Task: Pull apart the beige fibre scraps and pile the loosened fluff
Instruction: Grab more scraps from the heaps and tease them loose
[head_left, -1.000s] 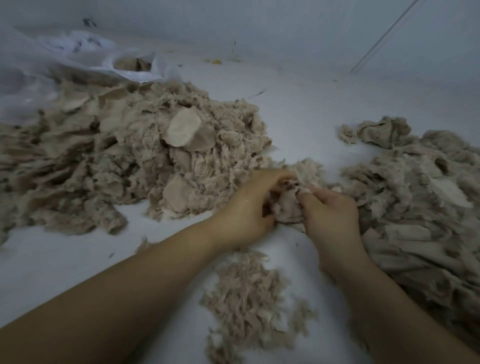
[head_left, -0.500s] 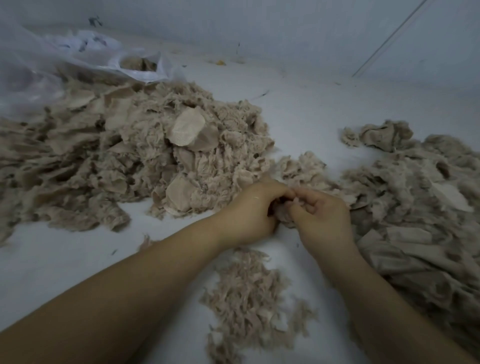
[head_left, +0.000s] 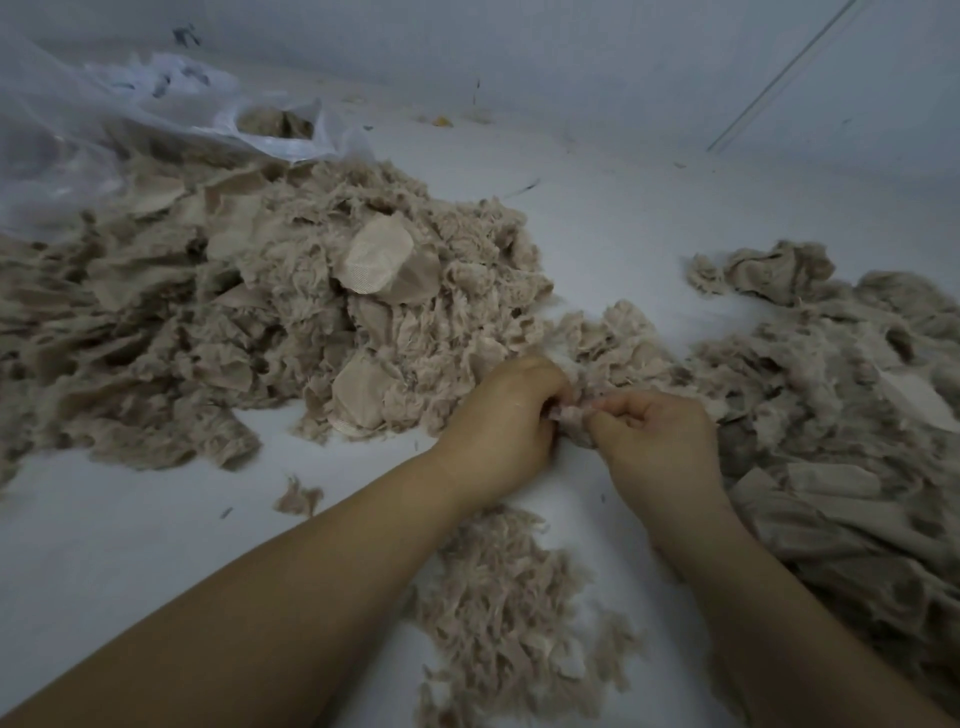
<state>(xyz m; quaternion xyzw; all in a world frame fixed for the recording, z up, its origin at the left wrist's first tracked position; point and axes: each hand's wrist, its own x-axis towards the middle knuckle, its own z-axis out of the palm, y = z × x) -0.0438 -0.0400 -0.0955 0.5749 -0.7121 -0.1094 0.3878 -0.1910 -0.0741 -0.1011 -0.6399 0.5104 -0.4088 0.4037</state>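
Since a moment ago both hands are sitting closer together, the clump between them shrinking. From the head view, the left hand (head_left: 501, 415) and right hand (head_left: 657, 434) are each pinching the small beige fibre scrap (head_left: 571, 418) with curled fingers, tugging outward to tease it loose. They are working right above the low pile of loosened beige fluff (head_left: 498, 613), so shreds are falling there.
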